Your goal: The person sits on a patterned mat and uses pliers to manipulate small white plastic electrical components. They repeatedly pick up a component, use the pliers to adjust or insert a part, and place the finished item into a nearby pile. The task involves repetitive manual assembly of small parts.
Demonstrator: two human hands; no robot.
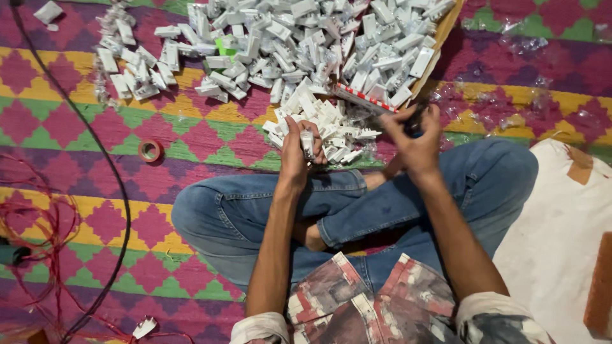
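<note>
I sit cross-legged in blue jeans on a patterned mat. My left hand [298, 148] grips a small white plastic part [308, 143] just above my knee. My right hand [413, 137] is closed around a dark tool [415, 121], held a little to the right of the left hand. Directly beyond both hands lies a small heap of white plastic parts [331, 124]. A far larger pile of the same white parts [299, 38] spreads across the mat and a cardboard sheet [440, 38] further out.
A red tape roll [150, 151] lies on the mat at left. A black cable [108, 165] and thin red wires [44, 223] run along the left side. Clear plastic wrappers [510, 95] litter the right. A white cloth [561, 236] covers the floor at right.
</note>
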